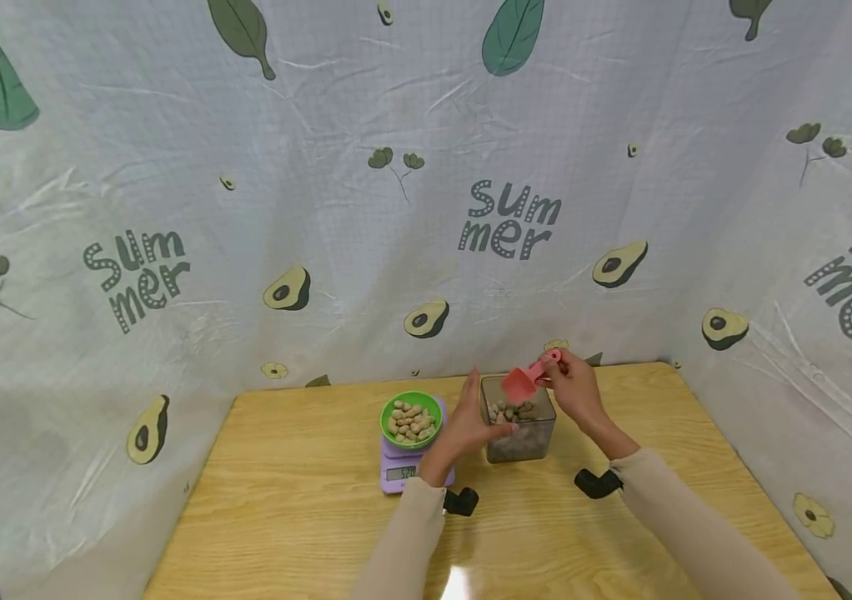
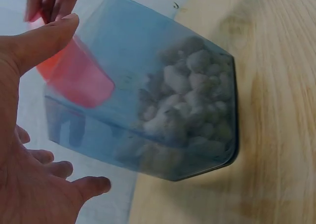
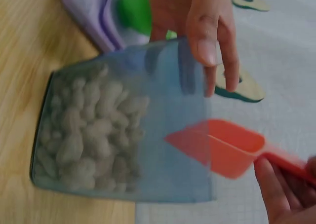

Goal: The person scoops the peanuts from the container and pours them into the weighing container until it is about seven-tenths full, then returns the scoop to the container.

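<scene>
My right hand (image 1: 576, 390) grips the handle of a red plastic scoop (image 1: 520, 385), its blade dipping past the rim of a clear, smoky container (image 1: 519, 446). In the right wrist view the scoop (image 3: 232, 145) looks empty, its tip inside the wall. Unshelled peanuts (image 3: 94, 130) fill the container's lower part. My left hand (image 1: 465, 427) is spread at the container's left side, thumb right at the front of the rim and fingers extended. From the left wrist view, the peanuts (image 2: 187, 95) show through the wall, below the scoop (image 2: 81, 76).
Left of the container, a green bowl (image 1: 384, 427) of peanuts stands on a purple kitchen scale (image 1: 390, 454) with a lit display. Both rest on a wooden table (image 1: 306, 492). A white printed sheet (image 1: 351, 275) hangs behind and at both sides.
</scene>
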`<state>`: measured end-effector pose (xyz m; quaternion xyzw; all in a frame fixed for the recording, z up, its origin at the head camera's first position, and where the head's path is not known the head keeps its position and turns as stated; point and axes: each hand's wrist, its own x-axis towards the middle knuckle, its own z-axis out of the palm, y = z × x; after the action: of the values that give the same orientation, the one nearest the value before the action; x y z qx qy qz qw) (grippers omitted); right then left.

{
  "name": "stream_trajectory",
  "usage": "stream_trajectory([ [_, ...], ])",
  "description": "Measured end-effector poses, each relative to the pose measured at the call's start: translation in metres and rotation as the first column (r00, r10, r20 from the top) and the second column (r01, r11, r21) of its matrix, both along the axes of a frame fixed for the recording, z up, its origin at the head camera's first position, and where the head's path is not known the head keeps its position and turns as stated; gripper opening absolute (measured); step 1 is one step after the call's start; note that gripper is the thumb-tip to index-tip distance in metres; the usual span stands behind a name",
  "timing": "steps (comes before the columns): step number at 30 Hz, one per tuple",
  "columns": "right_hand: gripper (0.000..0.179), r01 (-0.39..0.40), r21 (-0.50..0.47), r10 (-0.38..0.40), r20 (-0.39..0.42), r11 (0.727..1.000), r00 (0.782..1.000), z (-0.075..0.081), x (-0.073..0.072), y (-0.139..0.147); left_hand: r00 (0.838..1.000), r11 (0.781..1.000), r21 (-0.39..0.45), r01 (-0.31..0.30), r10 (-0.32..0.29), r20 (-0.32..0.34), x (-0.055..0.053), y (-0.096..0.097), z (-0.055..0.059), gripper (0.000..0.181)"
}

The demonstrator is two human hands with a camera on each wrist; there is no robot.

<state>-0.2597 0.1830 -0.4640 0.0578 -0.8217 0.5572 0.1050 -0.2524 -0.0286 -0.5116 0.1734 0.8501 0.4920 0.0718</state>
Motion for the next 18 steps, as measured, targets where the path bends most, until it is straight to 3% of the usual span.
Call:
stream_trajectory([
  [5, 0.023, -0.100, 0.201, 0.123, -0.104, 0.975, 0.987, -0.013, -0.012, 0.000, 0.999, 1.000, 0.014, -0.017, 0.016, 0.041, -0.004, 0.005, -0.011, 0.120],
  [11, 0.009, -0.096, 0.454, 0.228, -0.245, 0.886, 0.942, -0.033, -0.020, -0.007, 0.999, 1.000, -0.001, -0.011, 0.011, 0.050, -0.006, 0.007, -0.016, 0.114],
  [15, 0.014, -0.081, 0.503, 0.226, -0.235, 0.860, 0.945, -0.034, -0.021, -0.017, 0.998, 0.999, -0.024, -0.020, 0.022, 0.059, -0.007, 0.007, -0.015, 0.111],
  [18, 0.018, -0.087, 0.470, 0.204, -0.204, 0.878, 0.957, -0.030, -0.022, -0.021, 0.997, 0.999, -0.026, -0.039, 0.040, 0.067, -0.007, 0.008, -0.014, 0.110],
])
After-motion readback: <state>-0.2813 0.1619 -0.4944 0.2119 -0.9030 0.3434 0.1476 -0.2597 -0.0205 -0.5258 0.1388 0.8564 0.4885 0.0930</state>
